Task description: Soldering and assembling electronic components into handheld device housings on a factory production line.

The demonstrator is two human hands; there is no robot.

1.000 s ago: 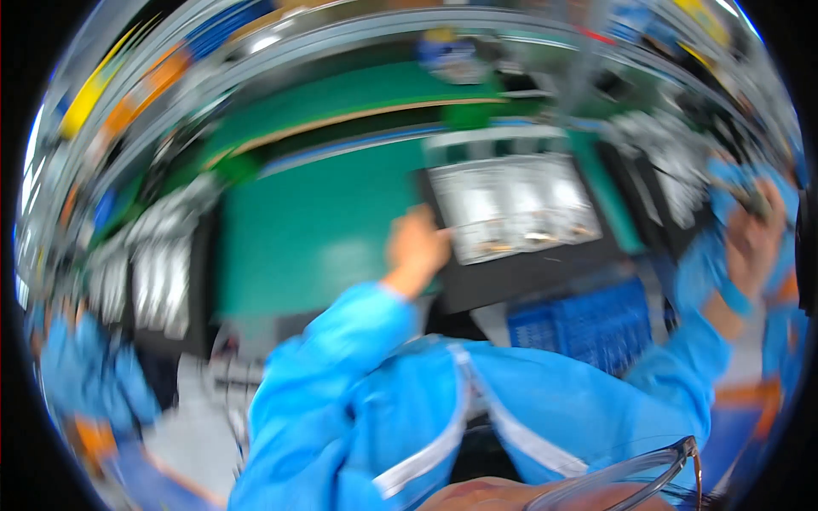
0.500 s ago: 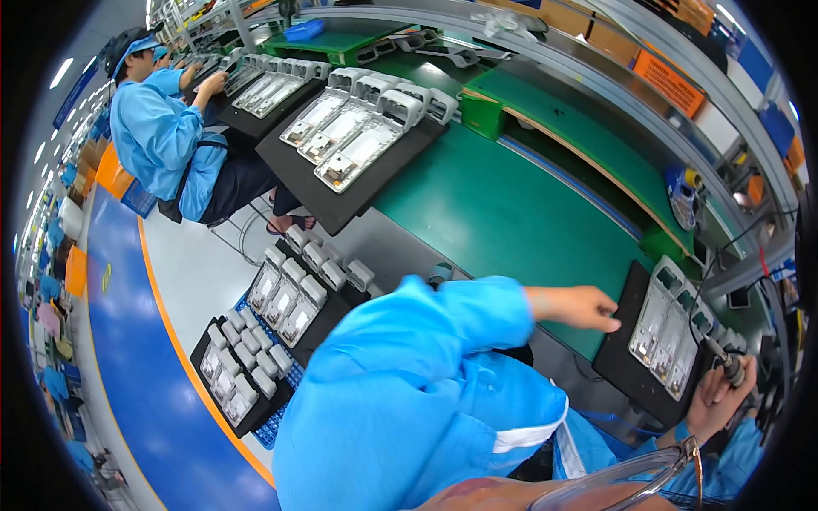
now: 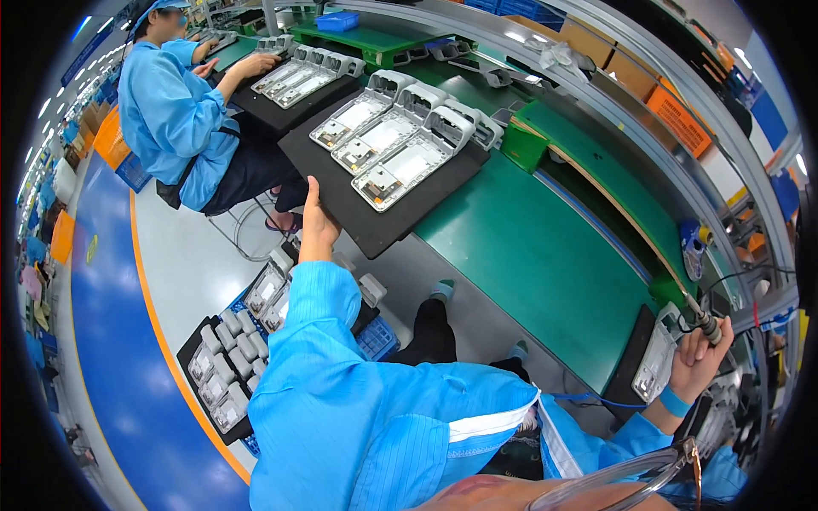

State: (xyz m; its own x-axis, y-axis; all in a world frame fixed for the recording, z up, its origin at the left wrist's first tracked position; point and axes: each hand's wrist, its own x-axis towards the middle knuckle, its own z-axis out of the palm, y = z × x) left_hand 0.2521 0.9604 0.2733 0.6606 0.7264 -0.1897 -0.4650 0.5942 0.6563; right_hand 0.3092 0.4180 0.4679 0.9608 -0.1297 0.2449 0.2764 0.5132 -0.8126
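My left hand [image 3: 319, 225] is at the near-left edge of a black foam board [image 3: 375, 232]. Its thumb lies along the edge, and the other fingers are hidden, apparently beneath the board. Several grey-framed device housings [image 3: 409, 157] with white inner faces and raised grey ends rest on that board. At the far right, my right hand [image 3: 700, 353] grips an electric screwdriver [image 3: 709, 327], its tip pointing up and left. Beside this hand, a similar housing [image 3: 657, 353] sits on another black board [image 3: 629, 358]. A blue band circles my right wrist.
The green worktop [image 3: 520, 255] spans between the boards, with a raised green shelf [image 3: 596, 162] behind it. At lower left, blue crates [image 3: 375, 339] carry more housings [image 3: 230, 407]. A co-worker in blue [image 3: 170, 119] sits at the left, by another board of housings [image 3: 307, 77].
My left hand has swung left from near the right-hand board to the edge of the left board. The view has shifted. My right hand still holds the screwdriver.
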